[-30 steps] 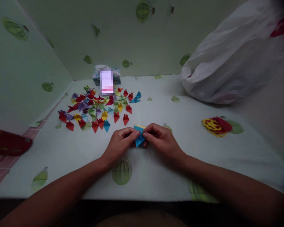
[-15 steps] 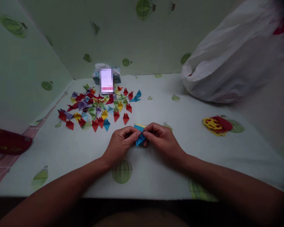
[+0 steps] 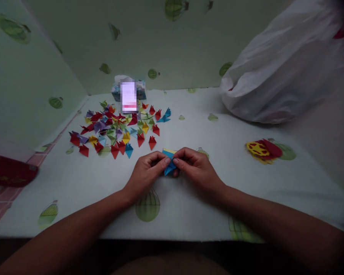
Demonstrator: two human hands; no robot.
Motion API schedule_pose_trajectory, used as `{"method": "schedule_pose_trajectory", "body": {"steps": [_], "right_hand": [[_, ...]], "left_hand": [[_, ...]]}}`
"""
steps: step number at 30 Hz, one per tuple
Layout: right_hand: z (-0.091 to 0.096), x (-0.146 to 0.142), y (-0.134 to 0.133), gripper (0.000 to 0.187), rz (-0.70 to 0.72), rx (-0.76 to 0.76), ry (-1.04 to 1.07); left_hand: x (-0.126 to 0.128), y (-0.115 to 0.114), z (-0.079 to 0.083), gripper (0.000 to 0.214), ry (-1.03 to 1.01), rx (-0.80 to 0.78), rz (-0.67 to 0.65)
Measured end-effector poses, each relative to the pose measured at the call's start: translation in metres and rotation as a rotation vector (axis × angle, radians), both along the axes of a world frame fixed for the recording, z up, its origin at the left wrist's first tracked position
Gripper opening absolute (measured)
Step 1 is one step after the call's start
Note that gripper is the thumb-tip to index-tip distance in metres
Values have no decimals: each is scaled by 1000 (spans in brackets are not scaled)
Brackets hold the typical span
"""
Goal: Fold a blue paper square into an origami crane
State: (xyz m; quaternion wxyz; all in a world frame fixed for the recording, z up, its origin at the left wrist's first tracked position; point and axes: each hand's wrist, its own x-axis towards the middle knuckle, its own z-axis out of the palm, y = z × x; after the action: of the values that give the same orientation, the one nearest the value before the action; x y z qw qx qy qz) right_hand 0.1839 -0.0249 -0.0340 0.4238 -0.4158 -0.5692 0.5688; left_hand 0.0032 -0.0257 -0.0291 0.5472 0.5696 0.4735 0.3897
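A small piece of blue folded paper [image 3: 169, 168], with a yellow strip along its far edge, is held up between my hands near the middle of the view. My left hand [image 3: 149, 170] pinches its left side between thumb and fingers. On the right side, my right hand [image 3: 197, 168] grips it the same way, thumb on top and some fingertips beneath. The two thumbs nearly meet over the paper, so part of the folds is hidden. Beyond my left hand lie several folded paper cranes [image 3: 120, 147] in red, blue, yellow, green and purple.
A lit phone [image 3: 129, 95] leans on a tissue box [image 3: 142, 91] at the back. A large white plastic bag [image 3: 263, 84] stands at the back right. Red and yellow cut-outs [image 3: 263, 149] lie on the right of the table [image 3: 174, 214]. A red pouch [image 3: 11, 170] is at the left edge.
Almost nothing differs. Both hands keep their pinch on the blue paper, and the whole view has shifted very slightly.
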Motion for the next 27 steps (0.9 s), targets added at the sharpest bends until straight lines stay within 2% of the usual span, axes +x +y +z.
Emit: {"method": "schedule_pose_trajectory", "body": {"steps": [11, 16, 27], "right_hand": [[0, 0, -1, 17, -18, 1, -9], [1, 0, -1, 16, -8, 40, -38], [-1, -1, -1, 14, -16, 46, -61]], "left_hand": [[1, 0, 0, 23, -23, -16, 7], [1, -1, 1, 29, -55, -43, -13], [2, -1, 3, 28, 3, -16, -1]]}}
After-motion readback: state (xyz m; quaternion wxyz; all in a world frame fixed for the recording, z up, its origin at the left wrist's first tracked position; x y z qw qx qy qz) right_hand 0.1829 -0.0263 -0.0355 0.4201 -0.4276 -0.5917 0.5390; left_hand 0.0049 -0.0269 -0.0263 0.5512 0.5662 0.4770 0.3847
